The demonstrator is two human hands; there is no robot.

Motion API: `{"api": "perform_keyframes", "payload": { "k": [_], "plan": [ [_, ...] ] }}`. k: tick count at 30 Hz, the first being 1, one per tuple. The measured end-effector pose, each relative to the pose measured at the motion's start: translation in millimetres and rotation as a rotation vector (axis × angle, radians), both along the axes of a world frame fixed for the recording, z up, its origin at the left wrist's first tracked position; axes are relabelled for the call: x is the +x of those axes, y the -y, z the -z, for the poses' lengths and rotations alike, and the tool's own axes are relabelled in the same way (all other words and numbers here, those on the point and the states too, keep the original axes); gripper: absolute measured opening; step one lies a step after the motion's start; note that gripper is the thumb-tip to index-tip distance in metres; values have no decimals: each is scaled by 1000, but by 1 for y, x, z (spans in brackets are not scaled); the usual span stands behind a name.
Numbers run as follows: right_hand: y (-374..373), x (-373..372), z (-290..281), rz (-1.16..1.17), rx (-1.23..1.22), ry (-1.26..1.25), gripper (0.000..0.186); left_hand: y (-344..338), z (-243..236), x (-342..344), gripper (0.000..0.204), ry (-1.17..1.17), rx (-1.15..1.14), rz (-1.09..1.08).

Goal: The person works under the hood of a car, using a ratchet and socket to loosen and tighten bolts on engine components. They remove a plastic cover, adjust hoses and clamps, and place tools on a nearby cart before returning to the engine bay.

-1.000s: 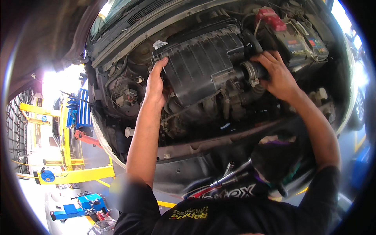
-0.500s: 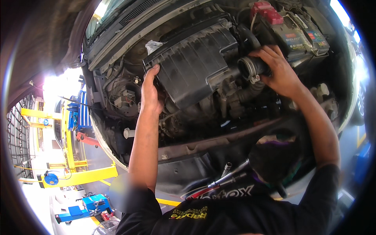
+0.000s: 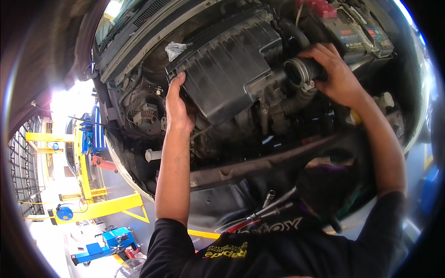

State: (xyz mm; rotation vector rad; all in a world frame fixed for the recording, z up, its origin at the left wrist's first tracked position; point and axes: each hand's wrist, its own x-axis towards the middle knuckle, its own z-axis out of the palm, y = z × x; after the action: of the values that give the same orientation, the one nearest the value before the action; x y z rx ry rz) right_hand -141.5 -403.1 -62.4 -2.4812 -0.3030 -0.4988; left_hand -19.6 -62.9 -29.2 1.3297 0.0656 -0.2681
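A ribbed black air filter housing (image 3: pixel 227 65) lies tilted over the engine. My left hand (image 3: pixel 180 105) grips its left end, thumb on the top face and the other fingers hidden beneath. My right hand (image 3: pixel 337 76) is closed around a black rubber intake hose (image 3: pixel 316 70), whose open end carries a metal hose clamp (image 3: pixel 307 85). That open end faces the housing's right side; whether the two touch I cannot tell. A crumpled clear plastic piece (image 3: pixel 175 50) sits at the housing's far left corner.
A car battery (image 3: pixel 357 39) with a red terminal cover (image 3: pixel 320 8) stands at the far right. Ratchets and sockets (image 3: pixel 264 211) lie on the dark cover (image 3: pixel 215 201) over the car's front edge. Left of the car are yellow lift arms (image 3: pixel 106 206) and a blue jack (image 3: pixel 104 244).
The view has shifted slightly. Both hands keep their holds; the hose end and my right hand sit slightly lower and farther right in the picture.
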Motion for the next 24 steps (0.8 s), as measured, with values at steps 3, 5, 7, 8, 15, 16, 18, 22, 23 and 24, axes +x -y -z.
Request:
{"api": "perform_keyframes", "payload": {
  "k": [3,5,7,8,15,16,18,22,23,24],
  "plan": [
    [4,0,0,-3,-12,-15,63,1,2,-4,47,9,7,-6],
    [5,-1,2,-7,-23,12,63,4,0,-5,46,-7,7,-3],
    [6,0,3,-7,-18,10,63,7,-3,-3,44,-31,3,2],
    [6,0,3,-6,-16,9,63,8,-2,-2,45,-20,13,-18],
    [12,0,5,-12,-14,-16,69,29,0,3,52,-35,57,-113],
    [11,1,5,-8,-23,-16,70,30,-3,5,50,-30,86,-116],
    [12,2,7,-1,-49,-5,72,38,-8,4,50,-11,91,-120],
    [9,2,9,15,-102,6,74,46,10,8,49,-41,-36,-172],
    [7,1,9,20,-112,0,75,46,9,9,50,-60,-69,-148],
    [4,1,8,46,-152,2,75,45,8,10,51,-76,-105,-127]
  ]
}}
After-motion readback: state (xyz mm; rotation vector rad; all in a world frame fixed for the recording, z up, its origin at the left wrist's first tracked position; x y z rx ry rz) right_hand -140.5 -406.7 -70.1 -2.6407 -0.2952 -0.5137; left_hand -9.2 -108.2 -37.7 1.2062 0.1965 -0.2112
